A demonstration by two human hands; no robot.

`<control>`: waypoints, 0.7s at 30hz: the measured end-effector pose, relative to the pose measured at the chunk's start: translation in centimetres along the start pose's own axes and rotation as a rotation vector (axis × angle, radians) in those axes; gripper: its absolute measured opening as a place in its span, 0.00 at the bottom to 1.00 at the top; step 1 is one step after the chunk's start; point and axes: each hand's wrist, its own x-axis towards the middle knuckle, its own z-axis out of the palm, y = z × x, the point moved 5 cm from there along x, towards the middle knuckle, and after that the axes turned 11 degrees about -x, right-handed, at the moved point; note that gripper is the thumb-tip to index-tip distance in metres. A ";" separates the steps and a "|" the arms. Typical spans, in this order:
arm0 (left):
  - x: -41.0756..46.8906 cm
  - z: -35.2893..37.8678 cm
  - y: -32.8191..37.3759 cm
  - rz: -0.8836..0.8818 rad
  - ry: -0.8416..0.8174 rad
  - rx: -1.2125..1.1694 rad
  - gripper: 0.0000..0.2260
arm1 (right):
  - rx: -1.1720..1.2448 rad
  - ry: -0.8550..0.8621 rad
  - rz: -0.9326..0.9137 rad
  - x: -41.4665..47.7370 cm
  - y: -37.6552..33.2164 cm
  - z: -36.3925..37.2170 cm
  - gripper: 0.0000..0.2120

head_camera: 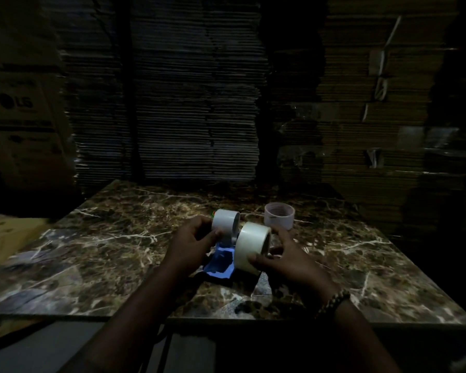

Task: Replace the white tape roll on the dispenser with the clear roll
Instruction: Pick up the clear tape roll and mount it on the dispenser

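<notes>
Left hand (191, 243) grips white roll (225, 221), apparently off the blue dispenser (219, 261); right hand (285, 258) holds clear roll (252, 244) beside it, above the table (105, 238); third roll (279, 216) stands behind; judged midway: clear roll not yet mounted.

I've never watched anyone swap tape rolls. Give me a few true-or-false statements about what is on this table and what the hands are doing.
1. The left hand grips a white tape roll. True.
2. The right hand is empty. False: it holds a larger pale, translucent tape roll.
3. A third pinkish roll lies flat on the brown marble-patterned tabletop, untouched. True.
4. The tape dispenser's handle is red. False: it is blue.
5. A beaded bracelet is on the left wrist. False: it is on the right wrist.
</notes>
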 end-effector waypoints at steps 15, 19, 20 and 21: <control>-0.1 0.1 -0.6 -0.043 -0.005 -0.093 0.06 | 0.471 0.056 0.085 2.5 -1.3 -0.7 0.22; 0.0 -0.1 -0.8 -0.028 -0.001 -0.083 0.02 | 0.379 0.075 0.071 3.6 -2.5 -1.0 0.24; 0.0 -0.1 -0.7 -0.017 -0.006 -0.077 0.02 | 0.358 0.063 0.062 3.8 -2.8 -1.0 0.25; -0.1 -0.1 -0.6 -0.006 -0.009 -0.076 0.02 | 0.346 0.046 0.060 3.9 -3.1 -1.0 0.25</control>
